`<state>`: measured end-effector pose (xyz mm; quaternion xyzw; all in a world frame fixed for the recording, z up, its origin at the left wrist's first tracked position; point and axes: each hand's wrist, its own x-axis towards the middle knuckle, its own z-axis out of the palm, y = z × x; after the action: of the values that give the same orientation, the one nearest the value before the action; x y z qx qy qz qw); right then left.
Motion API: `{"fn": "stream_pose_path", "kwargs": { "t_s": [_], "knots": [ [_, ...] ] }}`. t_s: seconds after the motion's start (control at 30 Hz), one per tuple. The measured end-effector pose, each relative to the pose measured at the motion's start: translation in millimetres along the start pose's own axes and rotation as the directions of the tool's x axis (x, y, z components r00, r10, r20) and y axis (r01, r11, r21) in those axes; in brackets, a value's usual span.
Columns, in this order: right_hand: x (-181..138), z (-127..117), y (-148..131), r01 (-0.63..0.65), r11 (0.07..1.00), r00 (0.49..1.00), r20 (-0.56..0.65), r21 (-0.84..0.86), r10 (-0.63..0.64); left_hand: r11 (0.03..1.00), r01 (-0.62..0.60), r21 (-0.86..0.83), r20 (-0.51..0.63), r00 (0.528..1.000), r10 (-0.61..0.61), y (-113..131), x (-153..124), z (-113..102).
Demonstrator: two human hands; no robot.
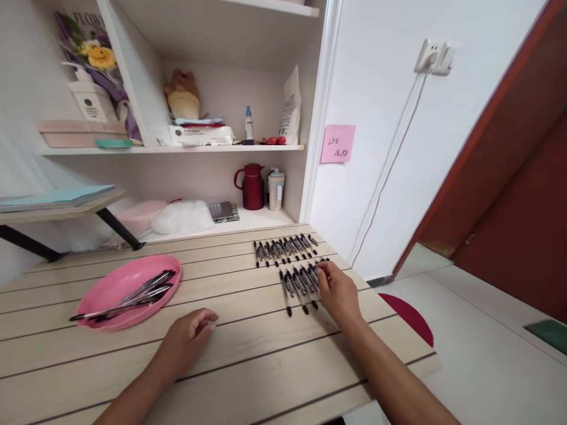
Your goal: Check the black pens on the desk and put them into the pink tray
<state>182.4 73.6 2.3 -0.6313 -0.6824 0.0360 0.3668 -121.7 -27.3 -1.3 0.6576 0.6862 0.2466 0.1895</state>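
Note:
My right hand is at the right end of the front row of black-and-clear pens. Its fingers are pinched together on a pen, mostly hidden behind them. Beyond lies a second row of similar pens, side by side on the wooden table. My left hand rests over the table left of the rows, fingers curled in, with nothing visible in them. Farther left, a pink oval tray holds several loose pens, one sticking out over its rim.
A small raised stand with papers stands at the back left. Behind the table, shelving holds a red jug, a cup and a plastic bag. The table's right edge drops to the floor near a red round stool.

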Motion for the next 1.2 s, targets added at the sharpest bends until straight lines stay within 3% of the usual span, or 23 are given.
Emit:
{"fn": "stream_pose_path", "kwargs": {
  "t_s": [0.1, 0.17, 0.3, 0.37, 0.53, 0.93, 1.2],
  "knots": [
    [-4.2, 3.0, -3.2, 0.109, 0.994, 0.994, 0.024, -0.001, -0.109, 0.999, -0.035, 0.029, -0.005, 0.999, 0.035, -1.7, 1.7, 1.8],
    [-8.3, 3.9, -7.4, 0.246, 0.969, 0.963, 0.109, 0.028, -0.247, 0.998, -0.039, 0.046, -0.009, 0.999, 0.039, -2.2, 1.6, 2.4],
    [-16.0, 2.7, -17.7, 0.519, 0.849, 0.774, 0.368, 0.098, -0.515, 0.997, -0.039, 0.071, -0.017, 0.999, 0.040, -0.3, -0.2, 2.7],
    [-18.3, 2.2, -22.1, 0.553, 0.829, 0.731, 0.427, 0.085, -0.532, 0.997, -0.035, 0.075, -0.021, 0.999, 0.037, 0.5, -0.6, 2.9],
    [-20.3, 4.4, -26.3, 0.483, 0.874, 0.756, 0.482, 0.045, -0.443, 0.995, -0.037, 0.094, -0.021, 0.999, 0.039, -0.1, -0.2, 3.5],
    [-19.9, 11.5, -21.5, 0.569, 0.822, 0.704, 0.498, 0.029, -0.505, 0.993, -0.055, 0.105, -0.022, 0.998, 0.057, 3.2, -2.3, 2.4],
    [-20.5, 14.1, -16.5, 0.583, 0.812, 0.722, 0.439, 0.030, -0.535, 0.991, -0.082, 0.104, -0.034, 0.996, 0.086, -1.3, -1.8, 4.2]
  ]
}}
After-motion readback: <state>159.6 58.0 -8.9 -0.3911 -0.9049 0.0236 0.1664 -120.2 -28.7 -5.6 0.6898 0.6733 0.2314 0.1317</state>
